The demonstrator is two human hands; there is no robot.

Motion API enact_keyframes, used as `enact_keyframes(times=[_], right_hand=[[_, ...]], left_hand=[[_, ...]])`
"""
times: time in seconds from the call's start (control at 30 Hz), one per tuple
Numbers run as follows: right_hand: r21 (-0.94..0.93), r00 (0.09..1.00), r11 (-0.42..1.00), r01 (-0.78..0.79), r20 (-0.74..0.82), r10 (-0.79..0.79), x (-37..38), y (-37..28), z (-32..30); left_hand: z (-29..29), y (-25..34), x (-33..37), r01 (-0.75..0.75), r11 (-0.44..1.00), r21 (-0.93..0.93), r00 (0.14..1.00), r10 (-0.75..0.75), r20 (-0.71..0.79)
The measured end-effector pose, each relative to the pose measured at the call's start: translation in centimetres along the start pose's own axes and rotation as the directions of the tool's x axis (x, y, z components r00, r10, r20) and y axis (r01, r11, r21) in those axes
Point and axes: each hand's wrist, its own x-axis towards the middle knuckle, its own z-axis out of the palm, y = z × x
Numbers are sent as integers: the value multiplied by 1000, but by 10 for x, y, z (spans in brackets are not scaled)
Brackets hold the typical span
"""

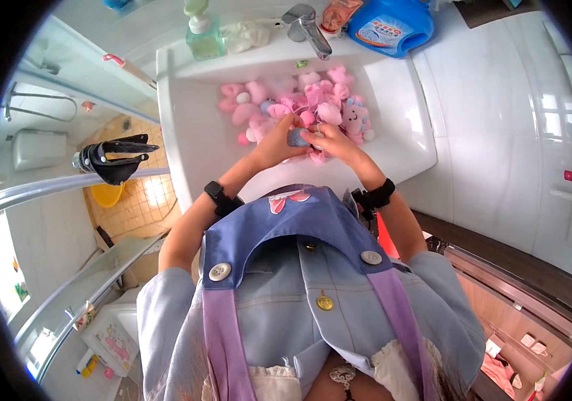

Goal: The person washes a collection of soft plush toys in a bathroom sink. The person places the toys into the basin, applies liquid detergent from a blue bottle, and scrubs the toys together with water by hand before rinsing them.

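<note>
In the white sink (189, 144) lies a heap of pink plush toys (246, 113), several of them with white and pale blue parts. One, a plush bear with a stitched face (352, 117), rests at the heap's right side. Over the near edge of the heap, my left hand (278, 143) curls around a small grey-blue object (296, 138), whose kind I cannot make out. My right hand (336, 142) meets it from the other side, fingertips closed on the same object. Pink plush touches the hands from beneath, and the fingers partly hide what they hold.
Behind the basin stands a chrome faucet (307, 30). A pump bottle of green liquid (203, 37) and a crumpled clear bag (246, 37) are left of it; a pink tube (339, 15) and a blue detergent bottle (393, 28) are right. A black umbrella (117, 158) hangs at the left.
</note>
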Motion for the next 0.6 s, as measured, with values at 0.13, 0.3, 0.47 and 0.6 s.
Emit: enact_keyframes(times=[0.13, 0.3, 0.47, 0.6], right_hand=[[-96, 995, 993, -68, -77, 60, 5, -7, -1], [151, 950, 987, -49, -300, 92, 10, -9, -3], [507, 929, 862, -3, -317, 190, 4, -13, -20], [578, 948, 814, 53, -286, 141, 4, 3, -22]], left_hand=[[2, -19, 7, -52, 990, -134, 996, 41, -81], [-8, -23, 6, -26, 994, -108, 996, 16, -90], [-20, -32, -2, 355, 920, -164, 935, -351, 51], [-11, -37, 1, 242, 858, -453, 948, -308, -79]])
